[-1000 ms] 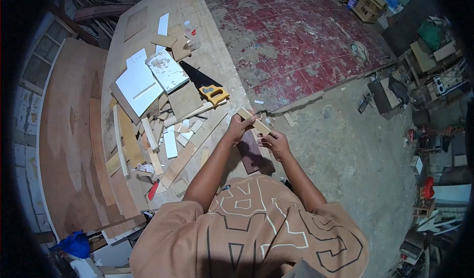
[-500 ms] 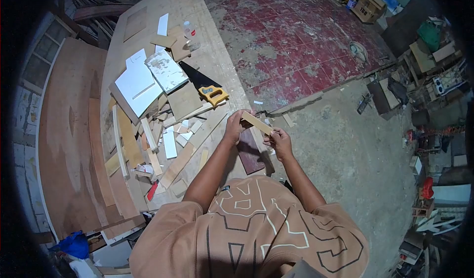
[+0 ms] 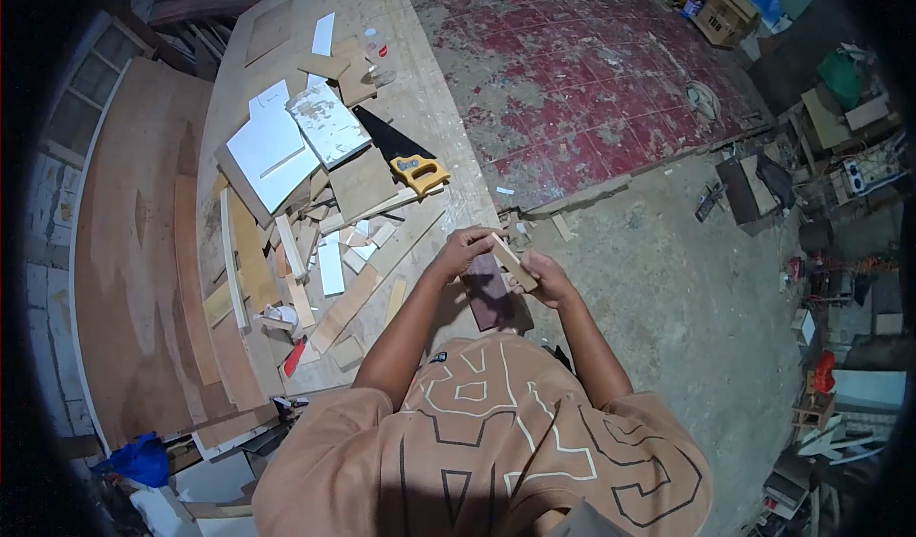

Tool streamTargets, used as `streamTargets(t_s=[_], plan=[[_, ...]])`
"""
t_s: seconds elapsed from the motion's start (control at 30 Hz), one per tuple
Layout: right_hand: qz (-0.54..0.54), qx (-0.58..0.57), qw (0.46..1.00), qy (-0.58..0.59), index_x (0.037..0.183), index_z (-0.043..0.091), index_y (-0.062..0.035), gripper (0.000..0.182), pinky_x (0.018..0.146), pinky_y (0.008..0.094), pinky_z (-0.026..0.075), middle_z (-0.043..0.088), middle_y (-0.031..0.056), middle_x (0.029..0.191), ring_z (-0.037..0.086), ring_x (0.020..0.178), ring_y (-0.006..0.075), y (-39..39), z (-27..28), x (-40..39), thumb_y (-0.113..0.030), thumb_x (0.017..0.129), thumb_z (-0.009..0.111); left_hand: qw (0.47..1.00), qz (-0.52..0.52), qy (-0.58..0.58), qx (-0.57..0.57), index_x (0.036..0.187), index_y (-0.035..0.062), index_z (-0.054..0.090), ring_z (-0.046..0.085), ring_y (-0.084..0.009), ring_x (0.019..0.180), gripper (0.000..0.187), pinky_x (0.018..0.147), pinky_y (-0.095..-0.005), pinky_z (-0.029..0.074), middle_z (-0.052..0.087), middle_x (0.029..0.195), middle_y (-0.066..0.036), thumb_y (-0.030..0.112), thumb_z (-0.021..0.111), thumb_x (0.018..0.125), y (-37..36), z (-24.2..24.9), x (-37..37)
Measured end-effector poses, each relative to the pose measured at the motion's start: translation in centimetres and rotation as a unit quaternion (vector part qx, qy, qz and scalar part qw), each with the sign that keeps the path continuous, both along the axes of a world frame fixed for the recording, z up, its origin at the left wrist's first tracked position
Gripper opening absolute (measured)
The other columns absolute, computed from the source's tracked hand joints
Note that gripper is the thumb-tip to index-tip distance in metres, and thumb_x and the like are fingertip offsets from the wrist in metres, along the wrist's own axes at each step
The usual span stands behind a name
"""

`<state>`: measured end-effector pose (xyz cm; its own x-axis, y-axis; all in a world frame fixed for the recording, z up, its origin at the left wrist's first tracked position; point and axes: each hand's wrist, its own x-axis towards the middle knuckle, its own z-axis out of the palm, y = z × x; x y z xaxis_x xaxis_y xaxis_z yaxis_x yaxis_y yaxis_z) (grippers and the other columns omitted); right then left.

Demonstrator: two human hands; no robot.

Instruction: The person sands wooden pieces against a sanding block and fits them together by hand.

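Wooden strip [image 3: 515, 264]: swung steeper since a moment ago; apparently still being handled
Left hand [image 3: 466, 251]: grip pinching far end
Right hand [image 3: 548, 280]: grip around near end

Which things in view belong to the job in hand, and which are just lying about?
Apparently in the job:
wood strip
left hand and right hand, both on it

Seemingly lying about:
yellow-handled saw
bottle
cardboard box
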<state>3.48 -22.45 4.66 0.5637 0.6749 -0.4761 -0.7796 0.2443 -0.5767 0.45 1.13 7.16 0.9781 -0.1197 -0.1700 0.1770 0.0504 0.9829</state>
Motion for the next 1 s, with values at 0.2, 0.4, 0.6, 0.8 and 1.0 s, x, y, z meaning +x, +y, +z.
streamTargets(t_s=[0.2, 0.4, 0.6, 0.8, 1.0], plan=[[0.211, -0.275, 0.823, -0.450, 0.145, 0.040, -0.0173, 0.066, 0.077, 0.0419, 0.053, 0.064, 0.0188, 0.099, 0.065, 0.094, 0.0290, 2.3, 0.2, -0.4, -0.006, 0.083, 0.060, 0.970, 0.155, 0.092, 0.164, 0.118, 0.0015, 0.062, 0.057, -0.0187, 0.105, 0.037, 0.094, -0.0318, 0.045, 0.061, 0.114, -0.011, 0.026, 0.060, 0.090, 1.3, -6.4, -0.4], [0.334, -0.447, 0.643, -0.524, 0.142, 0.041, -0.0141, 0.064, 0.086, 0.0505, 0.049, 0.058, 0.0317, 0.109, 0.060, 0.099, 0.0461, 6.1, -1.7, -1.6, -0.009, 0.081, 0.057, 0.805, -0.083, 0.102, 0.578, 0.147, 0.0022, 0.022, 0.022, -0.0434, 0.140, 0.113, 0.110, -0.0581, 0.026, 0.020, 0.152, -0.026, 0.046, 0.081, 0.061, 2.7, -7.7, -0.7], [0.297, -0.501, 0.586, -0.564, 0.144, 0.037, -0.0113, 0.059, 0.080, 0.0502, 0.052, 0.056, 0.0315, 0.108, 0.062, 0.093, 0.0475, 9.8, -2.5, -0.2, -0.010, 0.086, 0.050, 0.763, -0.184, 0.185, 0.591, 0.151, 0.0033, -0.004, -0.005, -0.0434, 0.145, 0.151, 0.109, -0.0698, 0.011, -0.008, 0.158, -0.023, 0.056, 0.088, 0.043, 1.0, -5.8, -0.9], [0.313, -0.503, 0.576, -0.563, 0.140, 0.035, -0.0004, 0.061, 0.077, 0.0494, 0.054, 0.055, 0.0302, 0.111, 0.064, 0.091, 0.0455, 10.0, -3.6, -0.8, -0.016, 0.085, 0.056, 0.732, -0.165, 0.179, 0.637, 0.150, -0.0011, -0.004, -0.004, -0.0427, 0.145, 0.147, 0.109, -0.0698, 0.007, -0.007, 0.157, -0.024, 0.057, 0.084, 0.047, -0.1, -5.1, -1.5], [0.429, -0.486, 0.566, -0.509, 0.128, 0.046, 0.0031, 0.051, 0.076, 0.0480, 0.055, 0.064, 0.0279, 0.096, 0.066, 0.089, 0.0433, 8.0, -2.3, -2.8, -0.019, 0.084, 0.058, 0.736, -0.115, 0.108, 0.658, 0.150, -0.0026, -0.001, -0.001, -0.0419, 0.146, 0.146, 0.111, -0.0674, 0.005, -0.003, 0.158, -0.023, 0.054, 0.085, 0.046, 0.3, -5.8, -2.6]])
